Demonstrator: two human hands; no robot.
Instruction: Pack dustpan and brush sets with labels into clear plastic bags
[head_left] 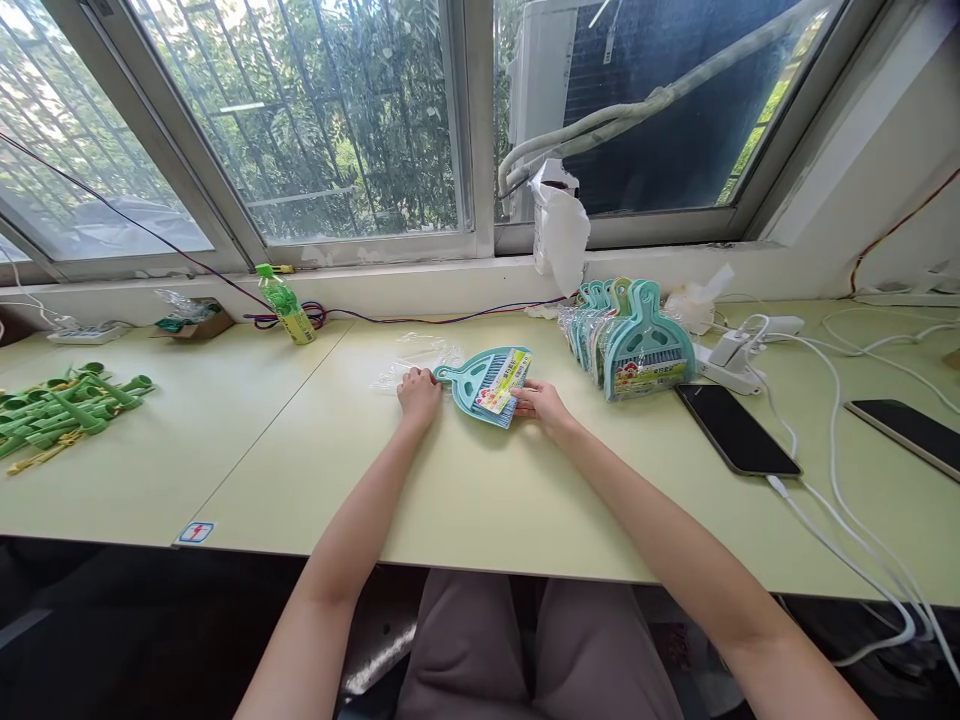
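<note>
Brown-trousered legs (469, 650) below the front edge of the bench (480, 510), and above them two bare forearms (667, 520) stretched inward over its pale yellow-green top. Between the hands, toward the middle of the bench: a light-blue dustpan (466, 392), handle to the left, with a small brush (491, 375) nested against it and a yellow printed label (506, 380) across the bristles. Resting on the surface or raised slightly, cannot tell which. Left hand (420, 397) with fingers curled at the handle end; firm grip or mere touch, cannot tell. Right hand (544, 405) gripping the opposite edge, by the label. Just beyond the left hand, crumpled clear plastic (420, 355). Farther right, a row of similar dustpans (649, 345) in clear wrapping, handles up; beside it a black phone (739, 430), a white power strip (727, 370) and loose white cables (836, 430). Over on the left, a pile of green plastic pieces (75, 405), and near the window wall a green-capped bottle (285, 305) and a small open box (199, 325).
</note>
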